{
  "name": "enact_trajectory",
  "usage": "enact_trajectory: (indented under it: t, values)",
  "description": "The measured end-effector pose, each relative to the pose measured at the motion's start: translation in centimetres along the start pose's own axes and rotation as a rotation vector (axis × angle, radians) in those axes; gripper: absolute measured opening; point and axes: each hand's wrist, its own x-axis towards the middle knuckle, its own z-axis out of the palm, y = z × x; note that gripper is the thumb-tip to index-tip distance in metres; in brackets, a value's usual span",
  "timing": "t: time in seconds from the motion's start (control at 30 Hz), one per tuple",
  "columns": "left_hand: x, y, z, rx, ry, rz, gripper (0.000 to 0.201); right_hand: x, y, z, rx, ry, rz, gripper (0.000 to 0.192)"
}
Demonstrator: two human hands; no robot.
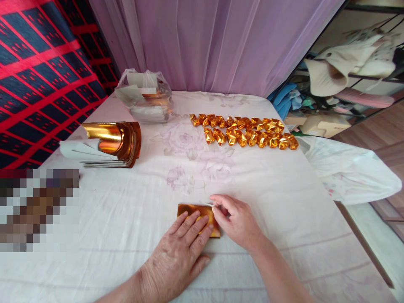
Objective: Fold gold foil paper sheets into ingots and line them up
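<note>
A folded sheet of gold foil paper point(189, 208) lies flat on the cloth-covered table in front of me. My left hand point(181, 248) rests on it with the fingers stretched out, pressing over its lower and middle part. At the paper's upper right corner, my right hand point(238, 219) pinches the edge between thumb and fingers. A thin pale strip of the paper's back shows along that top edge. The left fingers cover much of the gold surface.
Two rows of crumpled-looking folded gold foil pieces point(241, 137) stand at the back right. A stack of curled gold paper sheets point(126, 141) lies at left, with a clear plastic bag point(166, 99) of more paper behind it. A purple curtain point(205, 46) hangs beyond the table.
</note>
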Motion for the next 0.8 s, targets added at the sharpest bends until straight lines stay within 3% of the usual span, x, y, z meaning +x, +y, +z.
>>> enact_trajectory:
  t: [0.3,0.8]
  values:
    - [0.1,0.0,0.0,0.001,-0.002,0.006,0.062,0.4,0.2,-1.8,0.244,-0.102,0.14,0.028]
    - [0.3,0.2,-0.3,-0.043,0.015,-0.024,0.055,0.4,0.0,-1.0,0.071,-0.078,0.088,0.028]
